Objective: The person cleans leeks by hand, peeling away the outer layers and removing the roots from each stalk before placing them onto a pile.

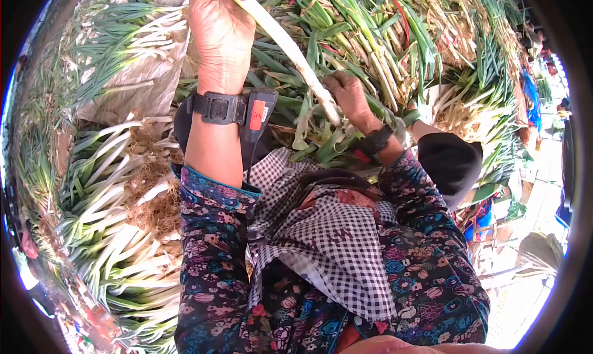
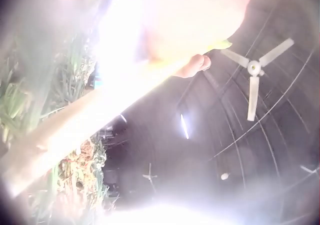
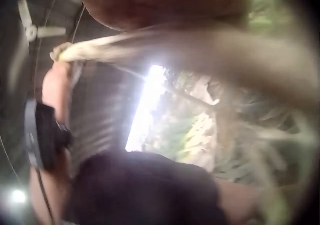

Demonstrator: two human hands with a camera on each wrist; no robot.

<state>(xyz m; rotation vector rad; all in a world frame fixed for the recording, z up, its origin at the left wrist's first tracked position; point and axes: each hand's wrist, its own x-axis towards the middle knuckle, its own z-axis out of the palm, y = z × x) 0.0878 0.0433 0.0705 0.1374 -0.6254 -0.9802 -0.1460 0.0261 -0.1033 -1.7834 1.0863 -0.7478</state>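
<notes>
My left hand (image 1: pixel 223 29) is raised at the top of the head view, gripping a long leek (image 1: pixel 281 42). The pale stalk slants down to the right, its root end over my lap. In the left wrist view the same leek (image 2: pixel 65 130) crosses diagonally, washed out by glare. My right hand (image 1: pixel 352 101) is beside the lower stalk, fingers bent with their tips at its edge. I cannot tell whether they pinch anything. Loose green leaves (image 1: pixel 302 131) hang just below. In the right wrist view the leek (image 3: pixel 97 47) is blurred close under my right hand.
Leeks with tangled roots (image 1: pixel 148 199) are piled along my left side. More leeks (image 1: pixel 370 45) lie in a heap ahead. A pale sheet (image 1: pixel 151 85) lies under some at upper left. Checked cloth (image 1: pixel 333 249) covers my lap; a dark-clad knee (image 1: pixel 451 165) stands at right.
</notes>
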